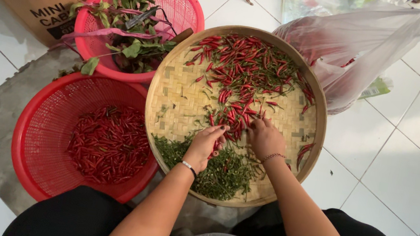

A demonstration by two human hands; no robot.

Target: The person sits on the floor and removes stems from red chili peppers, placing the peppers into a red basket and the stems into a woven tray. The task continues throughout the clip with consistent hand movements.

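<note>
Head view: the left hand (204, 146) pinches a red chili (215, 146), mostly hidden by its fingers, while the right hand (264, 138) curls over chilies (246, 65) on the woven tray (173, 101), its grip unclear.

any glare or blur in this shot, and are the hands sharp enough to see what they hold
Head view: even daylight with soft shadows; mild glare on the white floor tiles and the plastic bag. The woven tray and red chilies are sharp. The left hand pinches a chili; the right hand rests on the pile, its grip unclear. The edges bend slightly from the wide lens.
</note>
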